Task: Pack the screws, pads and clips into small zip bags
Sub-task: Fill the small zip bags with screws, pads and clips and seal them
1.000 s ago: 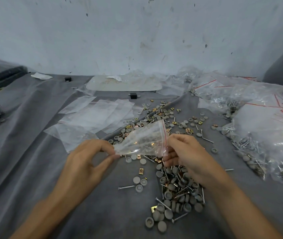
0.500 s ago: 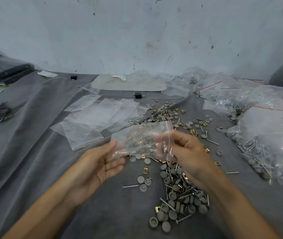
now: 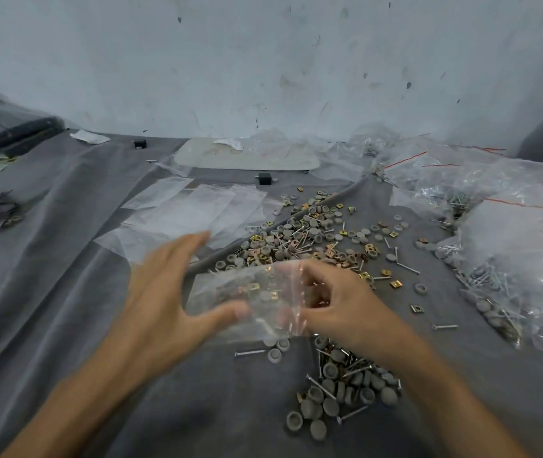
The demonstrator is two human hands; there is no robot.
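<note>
No text, label, brand or number can be read. Faint reddish marks are seen on the pale sheet [image 3: 247,157] at the upper centre of the frame (too blurred to be taken as writing). On the small zip bag [image 3: 230,292] at the centre only a red strip is shown; no print is made out.

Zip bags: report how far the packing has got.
Done: filled bags are heaped at right. In hand: the right hand pinches a small zip bag by its red-striped mouth, the open left hand beside it; contents unclear. Left: many loose pads, screws and clips on the cloth, and empty bags waiting.
</note>
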